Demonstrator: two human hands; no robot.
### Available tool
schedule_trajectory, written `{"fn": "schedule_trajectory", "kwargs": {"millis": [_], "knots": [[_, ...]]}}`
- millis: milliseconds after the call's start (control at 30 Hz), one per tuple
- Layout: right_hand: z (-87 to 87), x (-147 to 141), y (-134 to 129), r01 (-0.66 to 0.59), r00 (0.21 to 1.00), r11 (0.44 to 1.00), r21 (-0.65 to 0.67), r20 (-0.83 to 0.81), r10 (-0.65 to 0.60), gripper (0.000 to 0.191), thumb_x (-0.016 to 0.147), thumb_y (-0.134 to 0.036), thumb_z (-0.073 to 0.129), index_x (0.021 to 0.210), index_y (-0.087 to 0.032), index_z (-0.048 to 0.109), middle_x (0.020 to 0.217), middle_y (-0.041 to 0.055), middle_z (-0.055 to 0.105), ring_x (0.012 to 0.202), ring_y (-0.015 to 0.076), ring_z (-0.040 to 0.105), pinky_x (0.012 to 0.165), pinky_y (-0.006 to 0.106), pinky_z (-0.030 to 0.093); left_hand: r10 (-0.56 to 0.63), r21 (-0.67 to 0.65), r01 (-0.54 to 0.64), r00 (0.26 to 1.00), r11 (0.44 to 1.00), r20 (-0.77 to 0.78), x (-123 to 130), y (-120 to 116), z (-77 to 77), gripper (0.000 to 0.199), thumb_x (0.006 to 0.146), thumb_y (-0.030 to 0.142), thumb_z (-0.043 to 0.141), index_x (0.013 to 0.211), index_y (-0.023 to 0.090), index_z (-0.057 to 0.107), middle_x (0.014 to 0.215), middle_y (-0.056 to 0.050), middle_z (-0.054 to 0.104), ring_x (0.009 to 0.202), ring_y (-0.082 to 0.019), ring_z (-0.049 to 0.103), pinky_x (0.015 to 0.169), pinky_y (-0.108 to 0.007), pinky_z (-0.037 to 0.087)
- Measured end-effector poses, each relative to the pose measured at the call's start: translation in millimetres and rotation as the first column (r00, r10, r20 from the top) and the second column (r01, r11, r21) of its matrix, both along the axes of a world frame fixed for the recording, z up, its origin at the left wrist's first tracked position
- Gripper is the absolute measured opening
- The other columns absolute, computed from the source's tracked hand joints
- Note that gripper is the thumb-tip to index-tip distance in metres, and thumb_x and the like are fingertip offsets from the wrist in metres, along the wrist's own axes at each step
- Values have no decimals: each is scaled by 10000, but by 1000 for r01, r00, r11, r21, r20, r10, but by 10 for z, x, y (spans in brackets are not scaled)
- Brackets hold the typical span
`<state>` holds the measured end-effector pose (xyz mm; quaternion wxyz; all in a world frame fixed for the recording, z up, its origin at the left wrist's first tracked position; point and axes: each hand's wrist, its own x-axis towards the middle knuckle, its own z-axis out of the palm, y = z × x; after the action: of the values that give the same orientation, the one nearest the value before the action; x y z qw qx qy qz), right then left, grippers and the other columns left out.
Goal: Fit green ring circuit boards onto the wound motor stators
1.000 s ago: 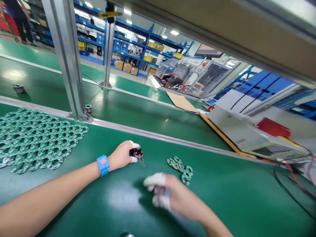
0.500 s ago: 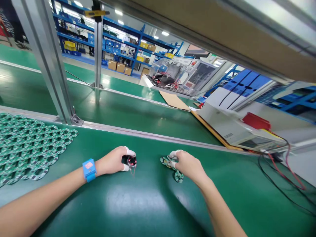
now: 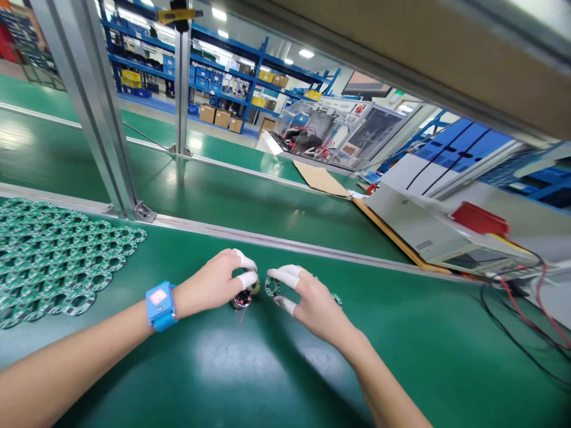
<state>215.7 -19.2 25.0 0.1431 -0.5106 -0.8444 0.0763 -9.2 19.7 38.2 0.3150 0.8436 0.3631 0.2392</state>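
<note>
My left hand [image 3: 218, 276], with white finger cots and a blue wrist strap [image 3: 161, 305], has its fingertips closed at the edge of a small tan ring-shaped board [image 3: 254, 288]. Just below those fingers sits a small dark round part with red wires [image 3: 242, 299], partly hidden by the hand. Opposite, my right hand [image 3: 314, 297], also in white finger cots, holds a green ring-shaped circuit board [image 3: 272, 287] between thumb and fingers. Another green circuit board [image 3: 337, 300] shows behind the right hand, mostly covered by it.
Many joined green ring boards [image 3: 66, 255] lie at the left of the green bench [image 3: 214, 380]. A metal post [image 3: 89, 107] rises from the bench rail. Cables [image 3: 513, 321] and a pale equipment case [image 3: 410, 220] are at the right. An overhead panel [image 3: 401, 47] hangs above.
The right hand has moved left with the boards, close to the left hand. My left fingers have shifted off the dark round part and up to the tan board. The view has moved slightly.
</note>
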Motion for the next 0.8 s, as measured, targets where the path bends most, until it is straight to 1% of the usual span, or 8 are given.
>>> {"fn": "schedule_trajectory", "kwargs": {"millis": [67, 133, 300, 500, 567, 667, 733, 800], "knots": [[-41, -114, -11, -12, 1000, 998, 56, -24, 13, 448, 745, -127, 573, 1178, -237, 545, 1100, 89, 586, 1003, 240, 541, 845, 396, 477, 8, 25, -7, 999, 1000, -31, 72, -51, -31, 217, 843, 277, 476, 752, 178, 647, 778, -18, 625, 820, -168, 528, 770, -272, 404], [-81, -191, -10, 16, 999, 996, 92, -44, -12, 452, 733, -112, 568, 1169, -231, 554, 1081, 93, 591, 991, 246, 545, 838, 411, 485, 35, 27, -34, 998, 999, -46, 113, -68, -112, 228, 837, 306, 500, 720, 173, 642, 756, -21, 613, 813, -169, 515, 763, -269, 395], [-143, -266, -17, 66, 982, 993, 99, -181, -47, 431, 755, -184, 581, 1184, -203, 544, 1091, 113, 585, 989, 242, 554, 794, 397, 512, 72, -20, -71, 997, 997, 18, 145, -13, -289, 211, 819, 214, 497, 654, 158, 615, 725, -17, 612, 780, -158, 512, 736, -257, 390], [-158, -276, -17, 136, 954, 987, 88, -281, -106, 350, 736, -298, 650, 1075, -221, 613, 986, 95, 629, 826, 217, 582, 636, 327, 521, 87, -78, -80, 993, 994, 86, 140, -13, -251, 226, 827, 204, 462, 655, 160, 602, 715, -8, 605, 748, -146, 519, 701, -252, 391], [-163, -241, 0, 180, 935, 981, 79, -322, -146, 327, 730, -316, 650, 1040, -214, 634, 939, 89, 636, 764, 201, 577, 604, 310, 512, 95, -4, -95, 995, 995, 4, 93, -43, -236, 210, 814, 326, 519, 726, 170, 629, 770, -18, 606, 790, -169, 511, 717, -276, 385], [-174, -192, 17, 222, 889, 974, -44, -401, -221, 320, 711, -351, 654, 991, -194, 661, 850, 75, 634, 685, 179, 568, 568, 294, 503, 128, 190, -85, 965, 978, -228, 11, -98, -257, 397, 624, 535, 682, 782, 174, 639, 818, -42, 578, 826, -220, 476, 707, -319, 366], [-183, -203, 11, 185, 857, 968, -169, -454, -243, 323, 695, -377, 663, 956, -185, 672, 787, 56, 625, 642, 163, 561, 552, 281, 494, 122, 246, -38, 933, 968, -339, -18, -123, -296, 430, 573, 547, 715, 759, 169, 629, 801, -44, 558, 807, -220, 463, 674, -316, 352], [-192, -257, -11, 119, 839, 958, -260, -489, -237, 322, 686, -384, 668, 933, -178, 678, 756, 44, 616, 616, 150, 550, 544, 270, 483, 111, 262, -8, 918, 965, -381, -18, -132, -340, 395, 604, 531, 705, 739, 170, 619, 791, -39, 550, 798, -212, 459, 652, -310, 342]]}}
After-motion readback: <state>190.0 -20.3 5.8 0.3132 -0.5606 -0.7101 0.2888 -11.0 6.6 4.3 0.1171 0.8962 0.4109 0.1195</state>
